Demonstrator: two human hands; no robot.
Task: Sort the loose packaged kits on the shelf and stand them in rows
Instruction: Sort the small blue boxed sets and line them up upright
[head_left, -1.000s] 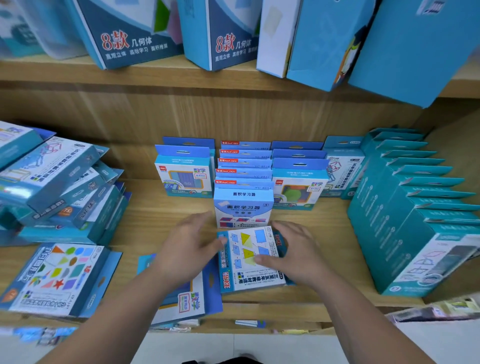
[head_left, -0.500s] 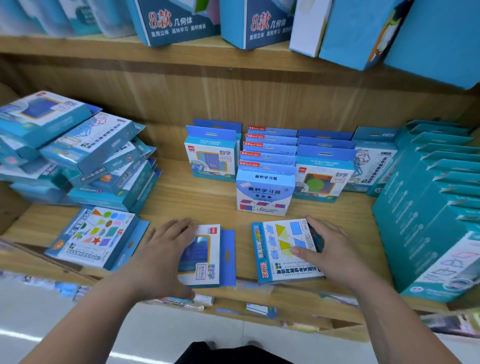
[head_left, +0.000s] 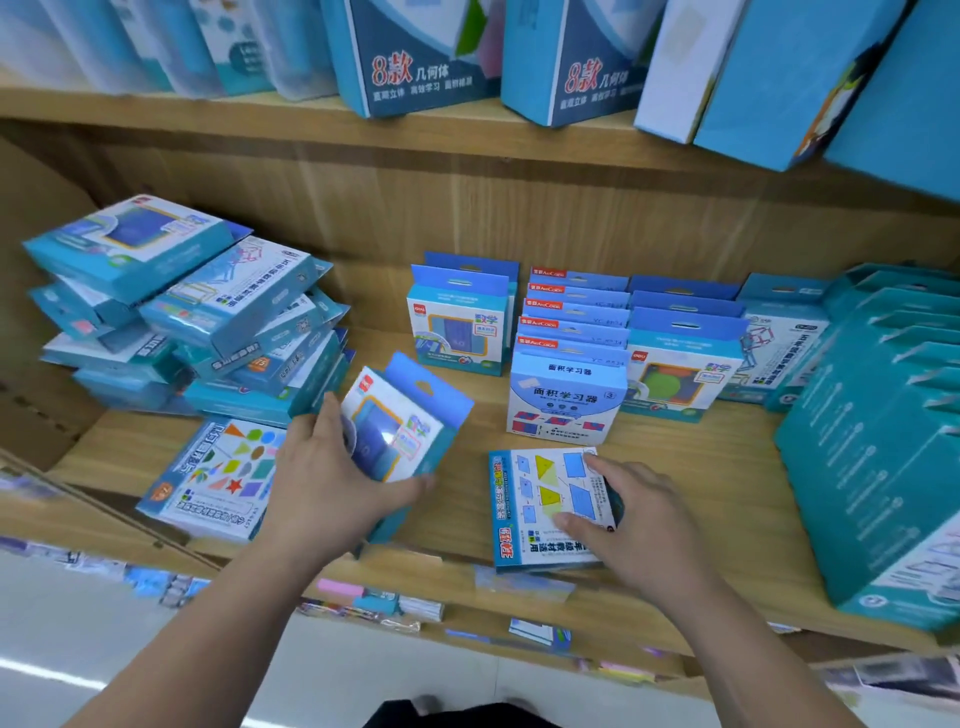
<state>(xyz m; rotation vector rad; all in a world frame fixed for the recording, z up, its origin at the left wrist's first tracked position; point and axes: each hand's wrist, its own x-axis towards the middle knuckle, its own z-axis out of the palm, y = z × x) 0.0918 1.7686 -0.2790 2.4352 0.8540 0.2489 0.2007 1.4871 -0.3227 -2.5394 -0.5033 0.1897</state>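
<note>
My left hand (head_left: 332, 483) grips a blue and white maths kit (head_left: 400, 421) and holds it tilted above the wooden shelf (head_left: 701, 467). My right hand (head_left: 639, 525) holds the right edge of a flat kit printed with yellow triangles and blue shapes (head_left: 540, 504), which lies near the shelf's front edge. Behind them stand rows of upright kits: a matching maths kit row (head_left: 457, 327), a row of area-learning kits (head_left: 563, 400), and a row with a green circle on the front (head_left: 680, 374).
A loose pile of blue kits (head_left: 182, 317) leans at the left, with a flat kit showing coloured shapes (head_left: 218, 473) below it. A long row of teal boxes (head_left: 883, 441) fills the right. Large boxes (head_left: 415, 52) stand on the upper shelf.
My left hand moved off the triangle kit to the maths kit at its left, gripped it and lifted it off the shelf, tilting it. My right hand stays on the triangle kit.
</note>
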